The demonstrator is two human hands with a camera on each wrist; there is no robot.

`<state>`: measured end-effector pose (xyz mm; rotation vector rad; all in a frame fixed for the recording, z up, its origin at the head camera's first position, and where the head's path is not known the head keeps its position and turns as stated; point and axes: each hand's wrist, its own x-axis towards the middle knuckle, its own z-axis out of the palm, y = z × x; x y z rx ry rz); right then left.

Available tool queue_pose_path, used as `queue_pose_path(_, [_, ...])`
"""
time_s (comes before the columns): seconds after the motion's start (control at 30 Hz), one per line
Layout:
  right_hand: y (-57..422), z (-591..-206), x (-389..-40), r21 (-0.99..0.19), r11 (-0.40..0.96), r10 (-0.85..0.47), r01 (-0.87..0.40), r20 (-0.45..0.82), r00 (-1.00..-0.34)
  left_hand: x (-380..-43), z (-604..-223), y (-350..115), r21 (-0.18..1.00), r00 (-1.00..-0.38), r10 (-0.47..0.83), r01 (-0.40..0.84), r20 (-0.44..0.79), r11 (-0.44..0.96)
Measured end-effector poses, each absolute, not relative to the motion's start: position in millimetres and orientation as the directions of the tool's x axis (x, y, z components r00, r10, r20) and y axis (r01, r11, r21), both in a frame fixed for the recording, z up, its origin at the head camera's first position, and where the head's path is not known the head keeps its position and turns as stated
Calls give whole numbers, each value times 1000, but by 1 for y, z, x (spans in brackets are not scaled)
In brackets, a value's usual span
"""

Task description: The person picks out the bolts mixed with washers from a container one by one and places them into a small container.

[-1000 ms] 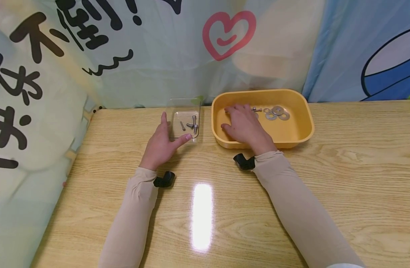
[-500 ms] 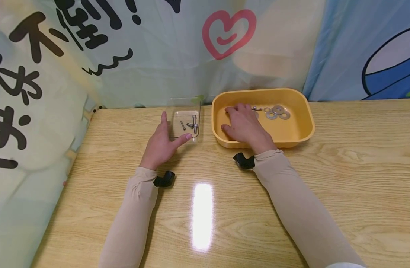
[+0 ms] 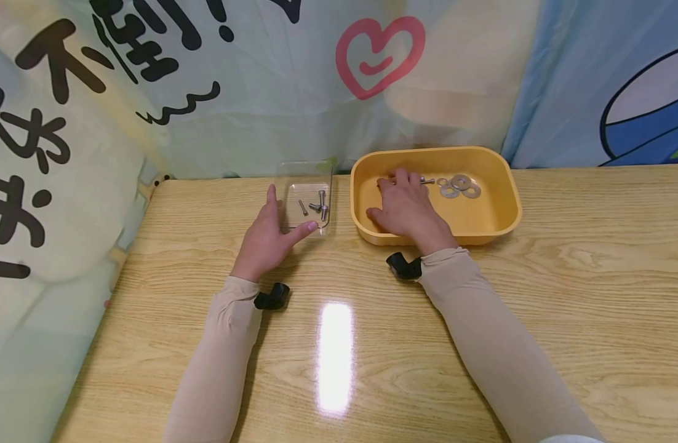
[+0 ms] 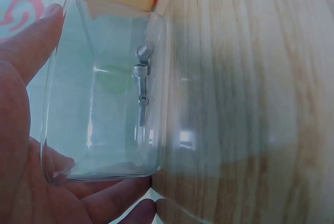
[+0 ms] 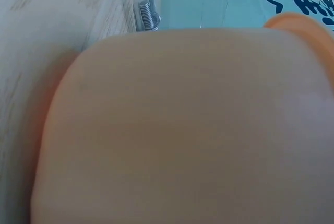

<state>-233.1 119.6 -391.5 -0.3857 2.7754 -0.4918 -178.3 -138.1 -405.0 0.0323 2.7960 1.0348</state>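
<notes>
A clear plastic box [image 3: 306, 172] holds several screws [image 3: 323, 212] on its floor. My left hand [image 3: 267, 240] holds this box at its near left corner, thumb [image 4: 39, 41] at the rim and fingers [image 4: 117, 198] along the side. To the right, my right hand [image 3: 408, 209] reaches down inside a yellow tray [image 3: 483, 218], fingertips low at its left part, close to some screws [image 3: 429, 181]. I cannot tell whether its fingers pinch anything. Several flat washers [image 3: 459, 182] lie right of those screws. In the right wrist view the tray wall [image 5: 177, 125] hides the right hand.
Both containers stand at the back of a wooden table [image 3: 405, 357], against a printed cloth [image 3: 272, 111]. A narrow gap separates box and tray. Each wrist carries a small black camera mount [image 3: 403, 267]. A bright light reflection [image 3: 335, 357] shows on the tabletop.
The right hand's fingertips have shifted slightly rightward within the tray, towards the screws, and look more bent. The left hand and the box have stayed in place.
</notes>
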Motion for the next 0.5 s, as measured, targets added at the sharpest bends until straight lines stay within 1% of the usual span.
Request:
queue_pose_path(0.17, [120, -392, -233, -340, 909, -336, -242, -254, -907, -178, -406, -138, 650, -987, 76, -35, -142, 759])
queue_pose_path(0.5, [119, -393, -233, -399, 889, -327, -225, -210, -921, -177, -405, -139, 648, -987, 77, -31, -138, 761])
